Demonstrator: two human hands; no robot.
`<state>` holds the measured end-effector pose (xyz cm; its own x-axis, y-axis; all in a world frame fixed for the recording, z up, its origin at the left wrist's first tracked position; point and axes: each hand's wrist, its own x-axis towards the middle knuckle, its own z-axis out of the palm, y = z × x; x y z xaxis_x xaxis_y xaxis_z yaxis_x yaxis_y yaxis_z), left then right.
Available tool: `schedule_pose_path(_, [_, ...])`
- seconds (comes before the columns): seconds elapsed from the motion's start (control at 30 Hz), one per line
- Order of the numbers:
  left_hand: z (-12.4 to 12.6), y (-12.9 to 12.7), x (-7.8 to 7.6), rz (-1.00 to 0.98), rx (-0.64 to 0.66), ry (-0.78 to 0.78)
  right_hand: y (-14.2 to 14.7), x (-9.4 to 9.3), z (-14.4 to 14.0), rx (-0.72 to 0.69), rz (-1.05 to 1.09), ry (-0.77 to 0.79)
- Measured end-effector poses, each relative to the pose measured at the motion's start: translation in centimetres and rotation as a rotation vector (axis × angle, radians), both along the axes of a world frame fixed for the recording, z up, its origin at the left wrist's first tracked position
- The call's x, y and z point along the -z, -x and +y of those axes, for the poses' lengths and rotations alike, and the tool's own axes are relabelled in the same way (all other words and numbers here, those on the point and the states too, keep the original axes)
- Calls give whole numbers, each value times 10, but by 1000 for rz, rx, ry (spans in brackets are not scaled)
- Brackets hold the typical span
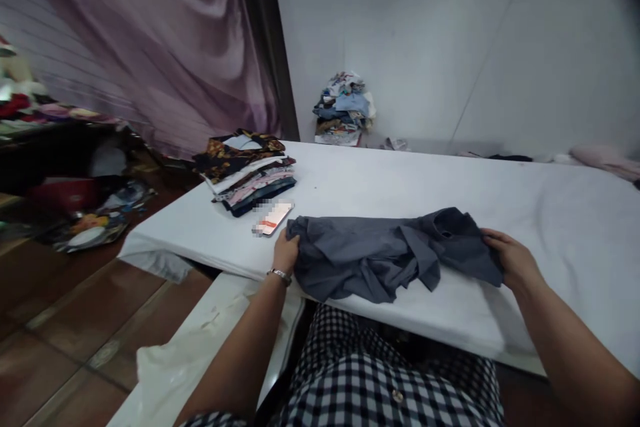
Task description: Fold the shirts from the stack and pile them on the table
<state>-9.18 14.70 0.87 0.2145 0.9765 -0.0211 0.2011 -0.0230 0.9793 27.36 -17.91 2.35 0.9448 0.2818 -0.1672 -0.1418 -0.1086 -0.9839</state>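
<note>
A dark grey garment (360,253), which looks like a shirt, lies rumpled and stretched sideways along the near edge of the white-covered table (400,180). My left hand (286,252), with a bracelet at the wrist, grips its left end. At the right end, my right hand (513,259) has hold of the cloth, fingers on top and thumb hidden. A round opening shows in the cloth near the right end. Just beyond my left hand lies a phone (274,219) with its screen lit.
A stack of folded clothes (250,173) sits at the table's left side. Against the wall stands a taller heap of clothes (345,110). Pinkish cloth (605,161) lies at the far right edge. Cream fabric (185,353) drapes over a lower white surface at the left.
</note>
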Motion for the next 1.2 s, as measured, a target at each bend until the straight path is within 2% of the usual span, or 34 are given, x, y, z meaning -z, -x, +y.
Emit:
schedule_pose_path(0.07, [-2, 2, -1, 125, -6, -59, -1, 6, -12, -11, -66, 105])
schedule_pose_path(0.13, [-5, 3, -4, 235, -9, -122, 3, 10, -21, -13, -242, 259])
schedule_pose_path(0.23, [-10, 0, -8, 303, 7, -145, 27, 4, -20, -117, -532, 416])
schedule_pose_path(0.3, [-12, -7, -12, 255, 48, -117, 52, -9, -8, -300, -664, 389])
schedule_pose_path(0.4, [-14, -21, -23, 47, 118, -14, 87, -26, 23, -617, -679, 301])
schedule_pose_path(0.5, [-15, -35, -45, -139, 126, 10, 99, -27, 55, -770, -659, 370])
schedule_pose_path(0.6, [-11, -45, -71, -241, 104, -62, 89, -15, 76, -771, -627, 486])
schedule_pose_path(0.7, [-4, -48, -90, -298, 99, -79, 66, -10, 82, -736, -570, 475])
schedule_pose_path(0.77, [3, -50, -99, -328, 104, -88, 47, -15, 77, -633, -546, 412])
schedule_pose_path(0.83, [8, -52, -105, -355, 95, -108, 27, -25, 67, -458, -532, 387])
schedule_pose_path(0.93, [8, -60, -111, -373, 107, -130, 5, -45, 50, -289, -586, 515])
schedule_pose_path(1.0, [-1, -71, -116, -358, 189, -130, 7, -58, 45, -330, -690, 537])
schedule_pose_path(1.03, [-8, -78, -119, -346, 248, -133, 15, -64, 45, -398, -745, 489])
schedule_pose_path(1.13, [-35, -98, -133, -303, 455, -162, 52, -84, 59, -691, -796, 251])
schedule_pose_path(1.2, [-54, -108, -146, -248, 618, -221, 72, -95, 76, -819, -750, 127])
